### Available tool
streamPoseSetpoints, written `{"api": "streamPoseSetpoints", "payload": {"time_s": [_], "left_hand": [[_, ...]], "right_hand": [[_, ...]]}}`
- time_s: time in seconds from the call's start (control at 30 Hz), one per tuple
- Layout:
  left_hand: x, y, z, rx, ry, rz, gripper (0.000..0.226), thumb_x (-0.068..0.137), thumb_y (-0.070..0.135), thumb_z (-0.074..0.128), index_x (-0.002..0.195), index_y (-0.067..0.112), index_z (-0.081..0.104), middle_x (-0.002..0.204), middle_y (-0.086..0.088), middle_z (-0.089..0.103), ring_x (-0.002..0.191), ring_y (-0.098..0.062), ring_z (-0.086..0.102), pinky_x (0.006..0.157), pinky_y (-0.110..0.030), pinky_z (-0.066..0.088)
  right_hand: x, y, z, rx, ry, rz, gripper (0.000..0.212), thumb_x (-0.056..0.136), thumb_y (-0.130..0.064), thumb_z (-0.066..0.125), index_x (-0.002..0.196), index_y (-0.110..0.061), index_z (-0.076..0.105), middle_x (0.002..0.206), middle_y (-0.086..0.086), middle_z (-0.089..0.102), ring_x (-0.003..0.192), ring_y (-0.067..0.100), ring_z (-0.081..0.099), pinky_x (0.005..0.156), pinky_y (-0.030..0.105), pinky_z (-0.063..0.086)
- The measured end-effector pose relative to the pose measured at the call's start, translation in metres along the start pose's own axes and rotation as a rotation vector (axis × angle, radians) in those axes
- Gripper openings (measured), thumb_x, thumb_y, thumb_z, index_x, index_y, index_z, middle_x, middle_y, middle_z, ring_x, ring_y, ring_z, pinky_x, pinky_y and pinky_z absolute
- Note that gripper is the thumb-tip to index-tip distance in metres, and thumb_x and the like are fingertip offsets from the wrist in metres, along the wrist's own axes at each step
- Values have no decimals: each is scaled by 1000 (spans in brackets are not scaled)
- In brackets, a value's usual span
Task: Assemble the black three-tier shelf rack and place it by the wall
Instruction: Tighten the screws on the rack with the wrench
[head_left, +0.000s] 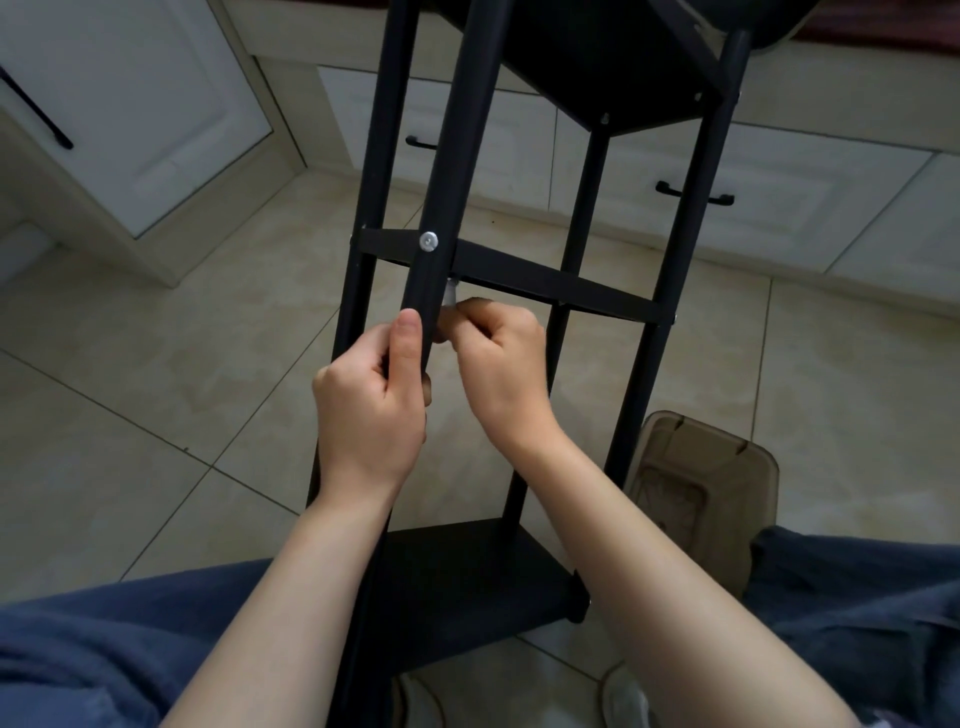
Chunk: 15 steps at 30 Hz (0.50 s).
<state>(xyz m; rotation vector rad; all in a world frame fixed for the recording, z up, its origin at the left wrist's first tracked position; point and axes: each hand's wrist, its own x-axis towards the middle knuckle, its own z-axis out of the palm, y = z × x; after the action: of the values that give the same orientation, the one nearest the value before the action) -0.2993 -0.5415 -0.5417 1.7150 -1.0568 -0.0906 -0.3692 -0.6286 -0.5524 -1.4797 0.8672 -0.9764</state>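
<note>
Black metal three-tier shelf rack (550, 283): tilted above the beige tiled floor (156, 415), long axis running from the person's lap away toward the white cabinets (789, 171), middle tier edge-on just beyond both hands. Left grip (374, 410): curled round the black round upright tube (447, 171), below its silver screw head (428, 240). Right grip (498, 353), nearer the joint: pinching a small silver metal piece (450, 295) under that tier, beside the tube; tool or fastener, cannot tell.
</note>
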Motion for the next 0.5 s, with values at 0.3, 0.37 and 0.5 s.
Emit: {"api": "streamPoseSetpoints", "payload": {"time_s": [0.3,0.37,0.5], "left_hand": [[-2,1,-1,20,-2,-11,46,103,53,34,65,32,50,51,5,54,43,-14,55,43,-37,45],[-2,3,-1,20,-2,-16,47,103,53,34,65,30,50,52,4,54,44,-14,55,43,-40,46],[-1,4,-2,28,-3,-12,47,103,51,34,65,29,50,53,2,55,45,-16,55,44,-44,46]], "right_hand": [[-2,-9,-4,58,9,7,21,93,-8,61,81,-4,78,75,13,73,76,27,67,72,42,53],[-3,-11,-3,67,12,-19,22,93,-9,61,78,-2,76,69,13,70,64,23,62,62,36,50],[-2,-13,-3,58,21,-48,37,94,-10,63,59,0,63,48,1,48,47,7,37,51,27,35]]}}
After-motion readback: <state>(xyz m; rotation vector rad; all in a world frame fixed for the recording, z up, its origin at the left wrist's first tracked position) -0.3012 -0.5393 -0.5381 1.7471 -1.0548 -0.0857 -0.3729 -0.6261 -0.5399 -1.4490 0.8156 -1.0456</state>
